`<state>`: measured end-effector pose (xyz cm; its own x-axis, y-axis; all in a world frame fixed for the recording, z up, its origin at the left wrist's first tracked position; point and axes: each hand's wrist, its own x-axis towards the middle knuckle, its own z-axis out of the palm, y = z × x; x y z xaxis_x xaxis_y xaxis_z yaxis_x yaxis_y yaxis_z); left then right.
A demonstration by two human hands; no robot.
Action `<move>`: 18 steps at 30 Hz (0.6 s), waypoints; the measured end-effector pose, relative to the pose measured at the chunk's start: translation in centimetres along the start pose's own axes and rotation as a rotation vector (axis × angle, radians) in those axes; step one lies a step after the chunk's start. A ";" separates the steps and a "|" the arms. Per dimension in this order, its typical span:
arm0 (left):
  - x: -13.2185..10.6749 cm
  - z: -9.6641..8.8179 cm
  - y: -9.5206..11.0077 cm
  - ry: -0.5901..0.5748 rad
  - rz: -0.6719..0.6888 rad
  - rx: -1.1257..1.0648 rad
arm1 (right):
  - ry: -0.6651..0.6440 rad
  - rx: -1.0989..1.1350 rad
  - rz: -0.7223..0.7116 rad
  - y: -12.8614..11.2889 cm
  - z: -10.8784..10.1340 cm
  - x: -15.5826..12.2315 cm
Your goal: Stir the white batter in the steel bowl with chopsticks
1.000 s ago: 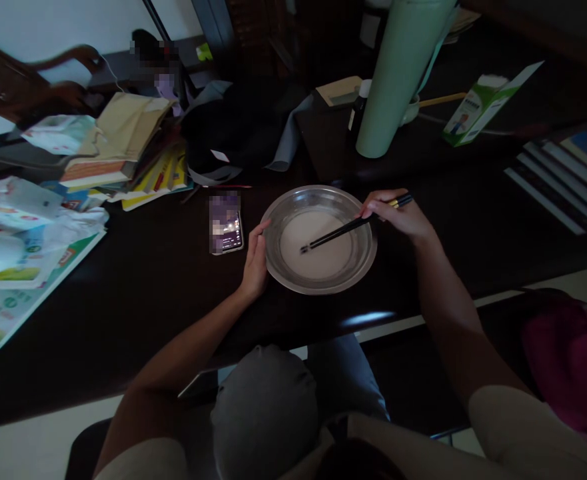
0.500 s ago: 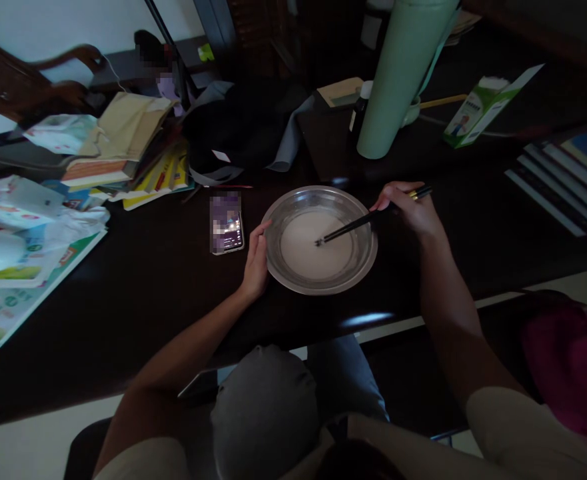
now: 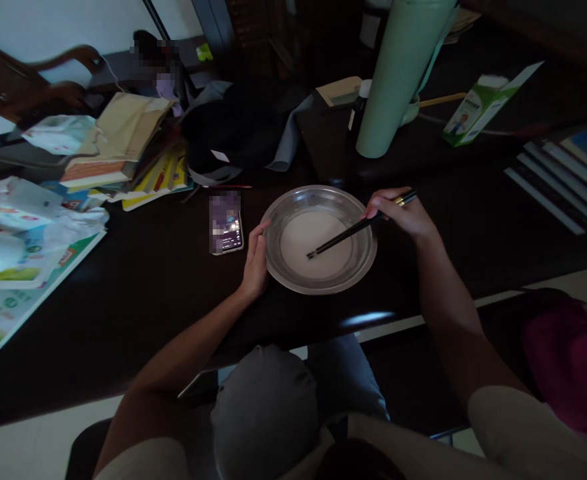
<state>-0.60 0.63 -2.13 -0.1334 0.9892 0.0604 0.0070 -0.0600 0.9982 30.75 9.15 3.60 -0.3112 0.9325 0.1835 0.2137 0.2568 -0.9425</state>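
A shiny metal bowl (image 3: 320,285) stands on the dark table with a pale, milky liquid (image 3: 300,235) in it. My left hand (image 3: 257,261) grips the bowl's left side, fingers along the outer wall and rim. In my right hand (image 3: 402,210), closed at the bowl's right edge, is a pair of black chopsticks (image 3: 346,235) with gold bands near the top. Their lower tips dip into the liquid left of its middle. Just left of the bowl lies a phone (image 3: 228,230) with its screen lit.
Behind the bowl stand a tall green flask (image 3: 398,80), a small dark bottle (image 3: 358,110) and a green-white carton (image 3: 473,113). A black bag (image 3: 243,130) lies behind the phone. Books (image 3: 123,143) are piled left, more books (image 3: 563,177) right. A person's grey-covered head (image 3: 266,413) is below.
The chopstick tips have moved left and towards me through the liquid. My right hand has shifted slightly left and lower. My left hand and the bowl stay in place.
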 end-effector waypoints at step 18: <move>0.0 0.1 -0.2 0.002 -0.024 -0.052 | 0.183 0.089 -0.048 0.7 -0.5 0.1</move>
<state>-0.52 0.66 -2.32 -0.1354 0.9901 0.0365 -0.0476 -0.0433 0.9979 31.34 9.53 3.14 -0.1437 0.9525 0.2685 0.1172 0.2858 -0.9511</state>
